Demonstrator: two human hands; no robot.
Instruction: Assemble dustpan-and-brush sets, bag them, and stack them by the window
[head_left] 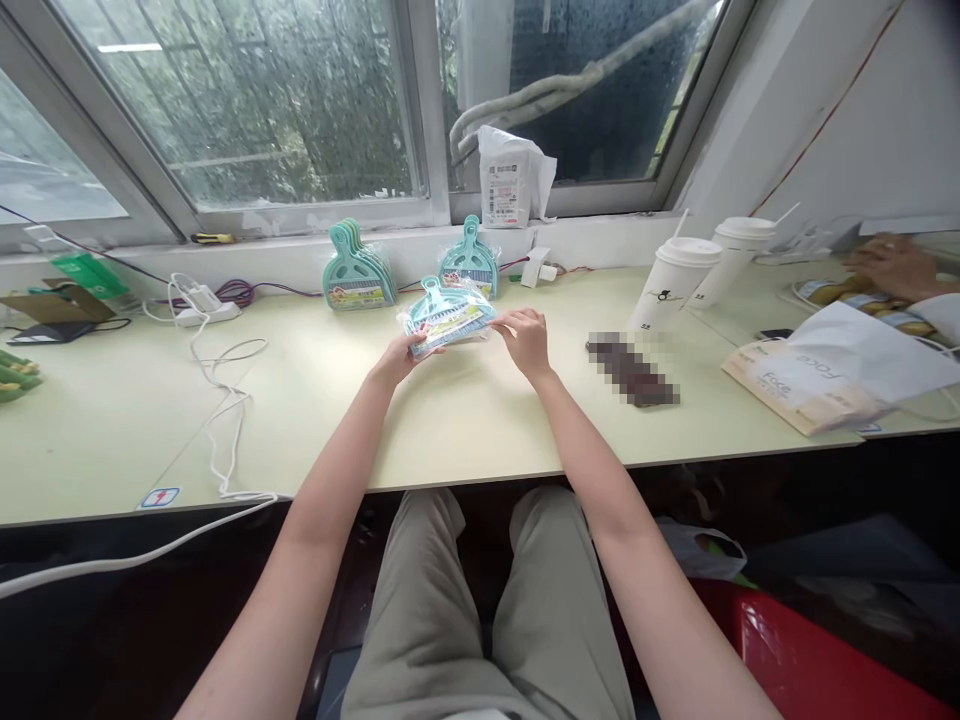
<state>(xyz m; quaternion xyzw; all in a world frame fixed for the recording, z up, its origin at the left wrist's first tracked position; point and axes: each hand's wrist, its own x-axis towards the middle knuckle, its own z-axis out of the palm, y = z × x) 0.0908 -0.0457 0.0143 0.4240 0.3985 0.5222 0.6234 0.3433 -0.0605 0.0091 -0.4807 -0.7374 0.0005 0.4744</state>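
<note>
Over the middle of the table, a teal mini dustpan and brush set [450, 325] in clear plastic wrap is held off the surface, handle pointing away from me. My left hand [405, 358] grips its lower left corner, thumb on top. At the right end, the fingers of my right hand [525, 338] pinch the edge of the wrapping. Behind it to the left stands a row of several matching dustpan sets [356, 270], upright against the sill. Another dustpan set [469, 258] stands just behind the held one, partly covered by it.
Two white lidded cups [671, 285] with straws and a pixelated dark object [634, 370] are at the right. Farther right lie a paper bag [802, 380] and another person's hand [892, 265]. White cables [225, 400] and a power strip [208, 312] occupy the left.
</note>
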